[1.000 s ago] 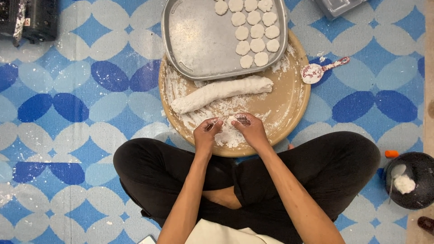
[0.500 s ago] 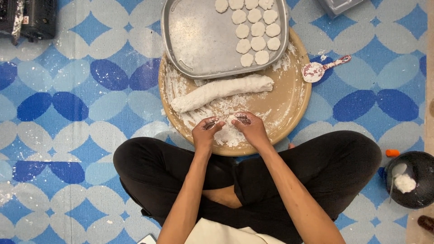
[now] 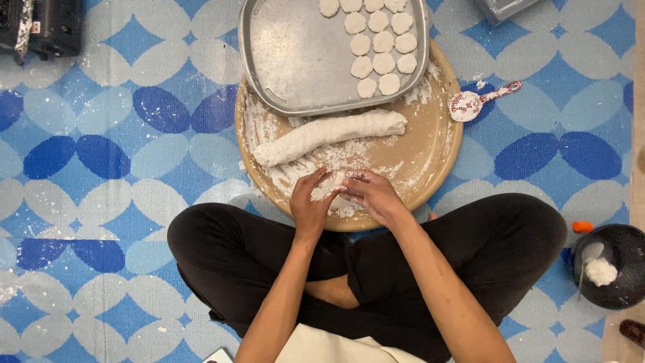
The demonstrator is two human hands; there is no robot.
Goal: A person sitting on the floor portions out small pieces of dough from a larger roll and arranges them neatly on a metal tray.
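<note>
Not much has moved since a second ago, hands just drew closer over the floury board (image 3: 430, 161). Left hand (image 3: 310, 202) and right hand (image 3: 371, 195) pinch a small dough piece (image 3: 334, 185) together. Dough log (image 3: 329, 134) lies behind, tray (image 3: 295, 60) of discs (image 3: 379, 44) beyond.

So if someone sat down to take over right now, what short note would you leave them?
Left hand and right hand: together pinching a small dough piece over the floured round board.
Dough log: lying across the board, uncut.
Metal tray: resting on the board's far edge, flat discs in rows on its right side.
Done: those discs.
Left: the log, the piece in hand.
</note>
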